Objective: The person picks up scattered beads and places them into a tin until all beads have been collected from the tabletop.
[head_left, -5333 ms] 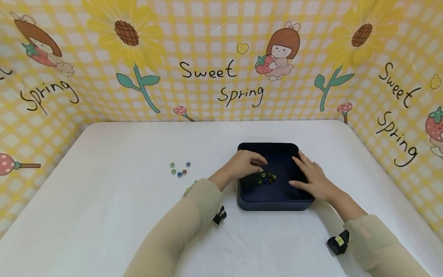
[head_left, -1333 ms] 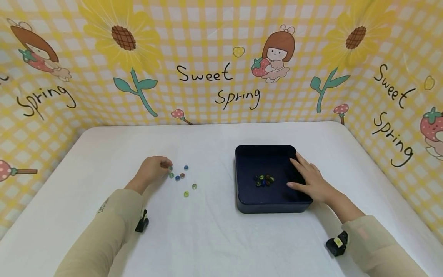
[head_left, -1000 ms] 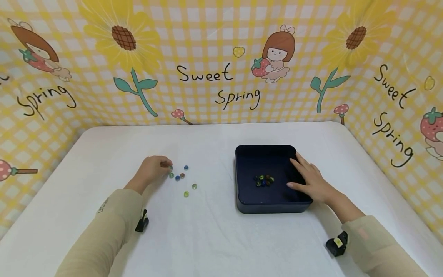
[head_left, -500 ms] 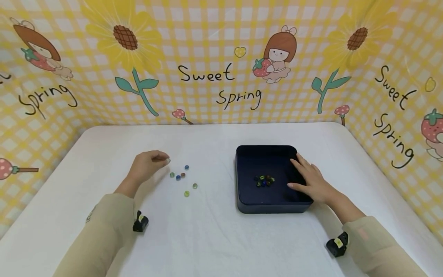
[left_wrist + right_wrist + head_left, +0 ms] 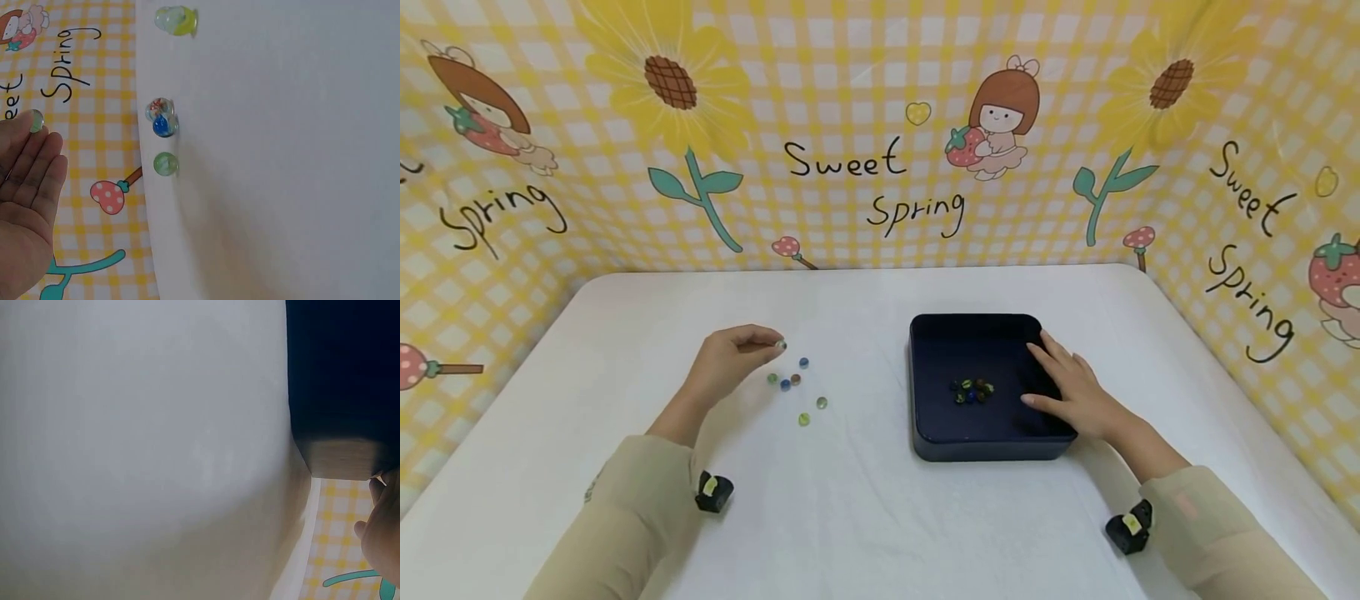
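My left hand (image 5: pixel 730 358) pinches a clear greenish marble (image 5: pixel 37 121) between thumb and fingertips, raised above the table. Below and to its right lie loose marbles: a blue marble (image 5: pixel 804 363), a red-brown marble (image 5: pixel 796 380), another blue one, and several green or yellow-green ones, such as the yellow-green marble (image 5: pixel 804 419). My right hand (image 5: pixel 1075 390) rests with spread fingers on the right rim of a dark blue square tray (image 5: pixel 992 450). Inside the tray sits a cluster of several marbles (image 5: pixel 973 391). In the right wrist view, only part of that hand shows beside the tray's wall (image 5: pixel 344 459).
A white cloth covers the table (image 5: pixel 865 517). Yellow checked fabric (image 5: pixel 850 75) with printed flowers and figures stands as a wall at the back and both sides. A small black wrist camera (image 5: pixel 714 492) sits at the left cuff, and another black camera (image 5: pixel 1129 528) at the right.
The left hand went from over the tray to the loose marbles, picked up a greenish one, lifted it and now shifts slightly right. The right hand stays on the tray's rim.
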`<action>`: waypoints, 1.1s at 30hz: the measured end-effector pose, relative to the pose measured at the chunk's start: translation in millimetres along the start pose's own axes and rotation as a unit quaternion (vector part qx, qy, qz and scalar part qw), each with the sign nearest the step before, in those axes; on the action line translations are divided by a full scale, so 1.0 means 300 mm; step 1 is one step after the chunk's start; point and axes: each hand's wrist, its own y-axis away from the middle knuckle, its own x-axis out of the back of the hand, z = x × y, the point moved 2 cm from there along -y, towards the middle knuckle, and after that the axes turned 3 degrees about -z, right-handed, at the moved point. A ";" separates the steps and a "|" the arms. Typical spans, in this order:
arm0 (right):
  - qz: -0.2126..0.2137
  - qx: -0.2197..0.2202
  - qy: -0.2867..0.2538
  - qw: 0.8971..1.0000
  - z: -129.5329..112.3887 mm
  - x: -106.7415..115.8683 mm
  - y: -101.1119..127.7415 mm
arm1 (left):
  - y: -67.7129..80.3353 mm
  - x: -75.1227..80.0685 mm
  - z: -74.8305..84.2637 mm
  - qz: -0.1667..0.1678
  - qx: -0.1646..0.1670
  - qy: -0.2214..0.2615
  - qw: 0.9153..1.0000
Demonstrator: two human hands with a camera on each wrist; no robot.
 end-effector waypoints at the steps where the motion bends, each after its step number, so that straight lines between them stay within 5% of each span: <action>1: 0.000 0.000 0.000 1.000 -0.001 0.000 0.000 | 0.001 -0.005 0.010 -0.001 -0.004 0.003 1.000; 11: -0.001 0.000 -0.002 1.000 -0.006 0.002 0.001 | 0.005 -0.076 0.120 -0.025 -0.057 0.077 0.995; 22: -0.005 -0.005 -0.004 1.000 -0.004 0.000 0.005 | -0.005 -0.176 0.217 -0.047 -0.096 0.108 0.988; 33: -0.004 -0.003 -0.009 1.000 -0.001 -0.001 0.005 | -0.042 -0.304 0.263 -0.085 -0.129 0.137 0.978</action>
